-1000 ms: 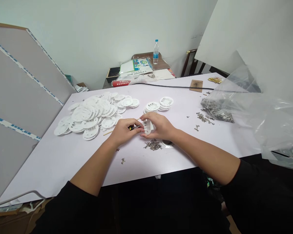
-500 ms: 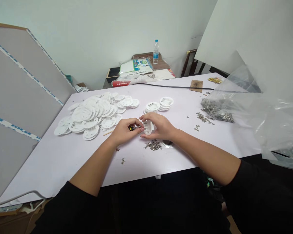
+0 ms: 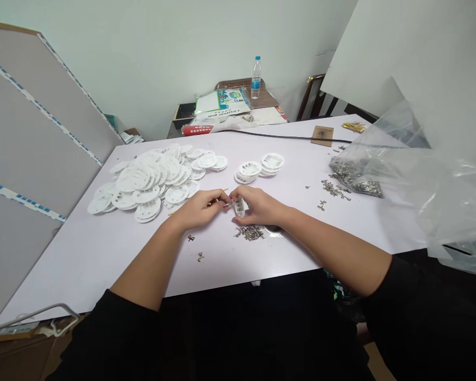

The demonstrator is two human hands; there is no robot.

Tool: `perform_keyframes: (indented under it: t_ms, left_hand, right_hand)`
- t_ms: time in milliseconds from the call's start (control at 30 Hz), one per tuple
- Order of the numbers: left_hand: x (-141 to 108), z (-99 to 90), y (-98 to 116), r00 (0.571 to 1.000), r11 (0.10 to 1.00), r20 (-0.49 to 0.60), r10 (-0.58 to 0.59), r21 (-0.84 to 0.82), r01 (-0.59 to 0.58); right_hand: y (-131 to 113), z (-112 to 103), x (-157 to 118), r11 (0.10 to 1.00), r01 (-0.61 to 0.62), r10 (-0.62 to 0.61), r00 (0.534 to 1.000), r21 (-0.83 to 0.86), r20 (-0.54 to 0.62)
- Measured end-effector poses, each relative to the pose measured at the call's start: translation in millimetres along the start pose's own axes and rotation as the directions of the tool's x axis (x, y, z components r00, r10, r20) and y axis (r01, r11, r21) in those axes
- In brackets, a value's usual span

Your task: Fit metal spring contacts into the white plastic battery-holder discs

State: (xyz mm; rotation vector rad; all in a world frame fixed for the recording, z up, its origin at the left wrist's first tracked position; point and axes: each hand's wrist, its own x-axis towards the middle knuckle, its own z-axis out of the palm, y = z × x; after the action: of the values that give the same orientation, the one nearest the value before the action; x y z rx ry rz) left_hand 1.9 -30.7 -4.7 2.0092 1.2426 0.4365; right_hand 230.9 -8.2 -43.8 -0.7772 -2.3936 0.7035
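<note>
My left hand (image 3: 202, 207) is closed on a thin metal tool, whose tip points right at a white round disc (image 3: 240, 207). The disc is tilted on edge, and my right hand (image 3: 259, 205) grips it by its rim. Just below my hands lies a heap of small metal parts (image 3: 250, 232), beside a dark round object (image 3: 273, 229) partly under my right wrist. A large pile of white discs (image 3: 154, 177) covers the table's left side. Two small stacks of discs (image 3: 249, 169) stand beyond my hands.
On the right lies a clear bag of metal parts (image 3: 357, 174), with loose pieces (image 3: 333, 189) beside it. A black cable (image 3: 277, 136) crosses the far edge near a brown card (image 3: 322, 135). A water bottle (image 3: 256, 78) stands behind. A grey panel (image 3: 31, 116) rises at the left.
The disc in my right hand has turned more edge-on, and the fingers of both hands have shifted slightly. The whole view has moved a little.
</note>
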Motion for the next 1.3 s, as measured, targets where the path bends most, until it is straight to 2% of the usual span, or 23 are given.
perform_keyframes:
  t_ms: [100,233,500,733,867,933,1033,1133,1200,1300]
  left_hand:
    - [1,1.9,-4,0.999,0.999,0.05,0.022,0.043,-0.024]
    - [4,11.4,-7,0.997,0.998,0.041,0.058,0.027,-0.059]
    - [7,17.6,-11,0.993,0.99,0.019,0.117,0.079,-0.118]
    - [11,25.9,-9,0.972,0.957,-0.001,0.233,0.177,-0.23]
    - [10,22.7,-8,0.965,0.939,0.001,0.263,0.229,-0.256]
    - [8,17.0,-9,0.962,0.943,-0.013,0.272,0.204,-0.264]
    - [6,8.2,-12,0.95,0.957,-0.144,0.278,0.121,-0.262]
    - [5,5.1,-11,0.915,0.957,-0.284,0.287,0.046,-0.286]
    - [5,6.6,-8,0.89,0.943,-0.317,0.329,0.059,-0.328]
    - [6,11.1,-4,0.835,0.9,-0.337,0.434,0.135,-0.414]
  right_hand:
    - [1,3,-1,0.997,-0.057,0.054,0.997,0.045,0.057]
    - [2,6,-2,0.99,-0.1,0.093,0.993,0.101,0.077]
    - [2,6,-1,0.993,-0.084,0.078,0.995,0.083,0.066]
    - [0,8,1,0.987,-0.122,0.114,0.99,0.108,0.086]
    - [1,7,0,0.991,-0.105,0.097,0.991,0.088,0.094]
    - [0,4,0,0.991,-0.1,0.094,0.993,0.092,0.064]
    - [-5,0,0,0.976,-0.114,0.127,0.99,0.186,-0.058]
    - [-12,-2,1,0.873,-0.148,0.246,0.956,0.464,-0.158]
    - [-16,0,4,0.731,-0.156,0.333,0.931,0.665,-0.148]
    - [-20,5,7,0.536,-0.171,0.413,0.907,0.827,-0.079]
